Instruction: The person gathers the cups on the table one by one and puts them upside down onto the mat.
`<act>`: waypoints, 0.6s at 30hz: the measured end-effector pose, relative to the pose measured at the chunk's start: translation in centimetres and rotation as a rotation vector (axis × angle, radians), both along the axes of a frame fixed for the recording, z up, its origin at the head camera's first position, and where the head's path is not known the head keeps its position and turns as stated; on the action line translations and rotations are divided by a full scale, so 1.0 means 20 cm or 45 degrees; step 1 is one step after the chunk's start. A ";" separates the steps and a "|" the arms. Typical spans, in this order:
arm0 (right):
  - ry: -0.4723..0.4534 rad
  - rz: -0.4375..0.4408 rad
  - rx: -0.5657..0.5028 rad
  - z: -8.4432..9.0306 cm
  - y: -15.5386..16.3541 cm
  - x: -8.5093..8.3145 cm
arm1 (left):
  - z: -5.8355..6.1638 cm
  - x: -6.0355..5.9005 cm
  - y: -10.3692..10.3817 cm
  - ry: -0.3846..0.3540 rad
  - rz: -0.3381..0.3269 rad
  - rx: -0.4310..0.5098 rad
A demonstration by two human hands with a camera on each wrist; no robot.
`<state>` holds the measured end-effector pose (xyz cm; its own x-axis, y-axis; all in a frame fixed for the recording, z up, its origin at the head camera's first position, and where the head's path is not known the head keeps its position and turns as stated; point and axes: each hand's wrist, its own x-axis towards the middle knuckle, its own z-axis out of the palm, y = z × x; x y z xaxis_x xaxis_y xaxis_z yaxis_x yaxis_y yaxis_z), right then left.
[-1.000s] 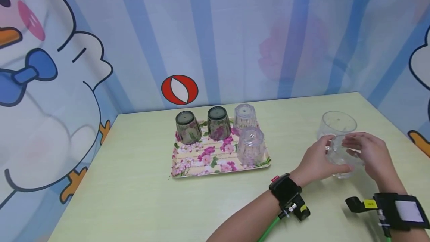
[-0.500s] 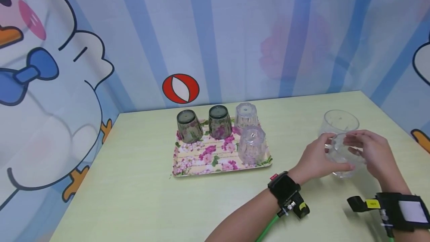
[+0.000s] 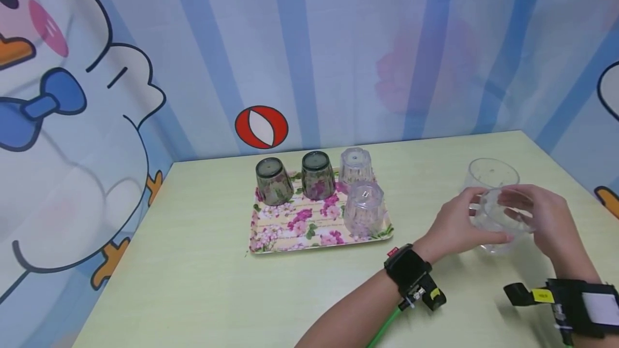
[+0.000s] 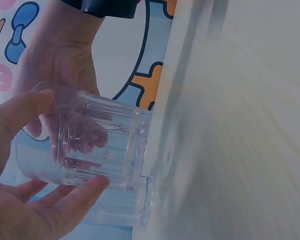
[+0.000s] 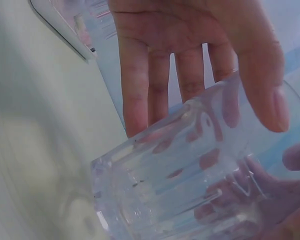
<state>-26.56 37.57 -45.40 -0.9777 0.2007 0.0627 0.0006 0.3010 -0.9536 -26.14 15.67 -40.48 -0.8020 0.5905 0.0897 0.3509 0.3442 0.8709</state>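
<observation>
A clear ribbed glass [image 3: 498,222] is held between both hands at the table's right side. My left hand [image 3: 456,224] grips its left side with thumb and fingers curled round it. My right hand [image 3: 544,216] holds its right side and rim. In the left wrist view the ribbed glass [image 4: 90,145] looks tilted, its base close to the table surface. In the right wrist view the same glass [image 5: 190,175] shows with fingers [image 5: 140,85] behind it. A second clear glass [image 3: 490,175] stands upright just behind.
A flowered tray [image 3: 290,235] at the table's middle carries two dark glasses [image 3: 274,180] [image 3: 317,174] and two clear ribbed glasses [image 3: 355,165] [image 3: 364,209], all upside down. Cartoon-printed walls close the table on three sides. Wrist cameras with a green cable sit near the front edge.
The glass has been lifted and tilted slightly between the two hands. The hands have shifted a little to the right. The tray and its glasses stand as before.
</observation>
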 end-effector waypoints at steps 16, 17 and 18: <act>0.387 0.119 -0.291 0.28 -0.31 0.16 | 0.08 -0.05 -0.09 -0.023 0.034 0.085; 0.419 0.138 -0.306 0.29 -0.32 0.16 | 0.09 -0.06 -0.09 -0.024 0.031 0.088; 0.451 0.170 -0.343 0.29 -0.32 0.16 | 0.10 -0.06 -0.10 -0.020 0.030 0.091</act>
<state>-23.40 31.21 -39.67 -0.9237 0.1298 0.3605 -0.3614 0.0176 -0.9323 -27.37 13.76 -38.53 -0.8175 0.5637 0.1180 0.3291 0.2891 0.8989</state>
